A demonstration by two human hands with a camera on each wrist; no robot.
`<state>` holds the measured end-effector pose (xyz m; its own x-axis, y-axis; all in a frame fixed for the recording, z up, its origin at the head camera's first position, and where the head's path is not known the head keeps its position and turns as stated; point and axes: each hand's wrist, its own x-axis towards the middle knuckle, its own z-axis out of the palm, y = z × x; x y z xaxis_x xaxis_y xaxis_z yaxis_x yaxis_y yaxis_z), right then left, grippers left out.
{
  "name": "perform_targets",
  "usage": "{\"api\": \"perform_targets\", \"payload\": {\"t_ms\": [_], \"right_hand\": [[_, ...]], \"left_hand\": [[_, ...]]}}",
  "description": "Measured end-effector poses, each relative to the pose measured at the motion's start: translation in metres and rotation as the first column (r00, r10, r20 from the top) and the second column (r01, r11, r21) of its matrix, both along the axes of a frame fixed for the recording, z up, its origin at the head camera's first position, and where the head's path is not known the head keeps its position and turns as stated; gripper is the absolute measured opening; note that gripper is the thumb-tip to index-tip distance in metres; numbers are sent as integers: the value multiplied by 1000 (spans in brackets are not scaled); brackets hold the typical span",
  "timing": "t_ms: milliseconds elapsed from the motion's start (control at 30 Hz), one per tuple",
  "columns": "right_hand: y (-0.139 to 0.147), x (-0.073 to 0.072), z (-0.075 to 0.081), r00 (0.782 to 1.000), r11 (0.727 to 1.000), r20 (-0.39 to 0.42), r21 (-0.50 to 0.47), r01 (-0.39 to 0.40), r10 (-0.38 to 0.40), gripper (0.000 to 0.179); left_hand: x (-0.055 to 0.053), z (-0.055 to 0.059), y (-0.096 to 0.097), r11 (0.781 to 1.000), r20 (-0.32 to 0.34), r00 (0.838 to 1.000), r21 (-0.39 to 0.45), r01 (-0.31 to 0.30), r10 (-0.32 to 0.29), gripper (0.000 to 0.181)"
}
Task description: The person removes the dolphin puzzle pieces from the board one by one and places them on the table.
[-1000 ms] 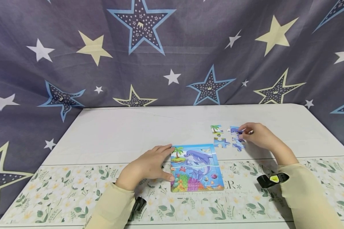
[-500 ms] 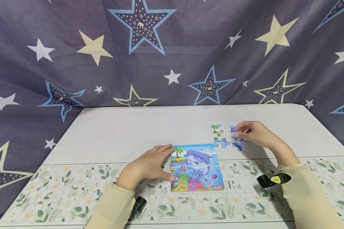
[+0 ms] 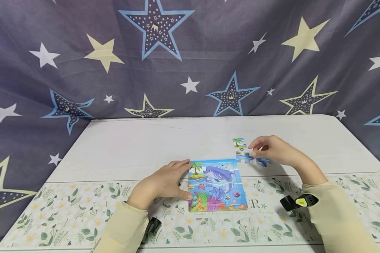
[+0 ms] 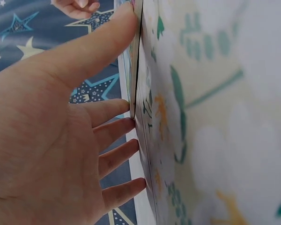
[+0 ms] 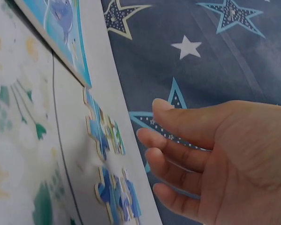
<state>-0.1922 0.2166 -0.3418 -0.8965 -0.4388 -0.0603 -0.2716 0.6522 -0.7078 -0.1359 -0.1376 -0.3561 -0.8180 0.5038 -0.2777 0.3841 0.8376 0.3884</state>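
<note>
The dolphin jigsaw puzzle board (image 3: 218, 182) lies flat on the table. My left hand (image 3: 164, 181) is spread along its left edge, thumb tip on the lower corner area and fingertips near the upper corner. Beyond the board's upper right lie several loose jigsaw pieces: a palm-tree piece (image 3: 239, 142), a blue piece (image 3: 242, 157) below it, and a dolphin piece (image 3: 263, 162) to the right. My right hand (image 3: 277, 151) hovers over them with loosely bent fingers, hiding part of the group. In the right wrist view nothing shows between thumb and fingers (image 5: 166, 140).
A white table (image 3: 145, 140) carries a floral printed strip (image 3: 95, 214) across its front part. Behind it hangs a dark curtain (image 3: 177, 102) with stars. Black straps (image 3: 299, 202) sit on both wrists.
My right hand has shifted left from the right-hand pieces to over the gap between the two groups. The pieces, the board and my left hand look unmoved.
</note>
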Motion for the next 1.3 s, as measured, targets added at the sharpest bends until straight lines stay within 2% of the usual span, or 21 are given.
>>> {"api": "perform_targets", "payload": {"t_ms": [200,400,533,800,967,1133,1300], "right_hand": [[-14,4,-2,995,995,-9,7,-104,104,22],[-29,8,-8,974,974,-38,-13,-225,224,15],[-38,11,-12,964,963,-3,-26,-267,267,14],[-55,20,-17,951,954,69,-3,-300,300,21],[-63,25,-16,957,958,89,53,-283,278,28],[-68,30,-12,961,953,73,126,-275,268,34],[-70,30,-14,963,952,67,148,-267,260,32]], "left_hand": [[1,0,1,1000,-1,1000,-10,-4,4,97],[5,3,8,997,-22,999,-68,-40,39,90],[7,3,12,994,-48,997,-97,-59,54,90],[10,4,14,990,-50,997,-125,-66,60,93],[10,4,13,991,-42,998,-120,-56,51,94],[9,4,12,994,-31,998,-101,-49,46,97],[8,4,11,995,-19,999,-88,-49,48,99]]}}
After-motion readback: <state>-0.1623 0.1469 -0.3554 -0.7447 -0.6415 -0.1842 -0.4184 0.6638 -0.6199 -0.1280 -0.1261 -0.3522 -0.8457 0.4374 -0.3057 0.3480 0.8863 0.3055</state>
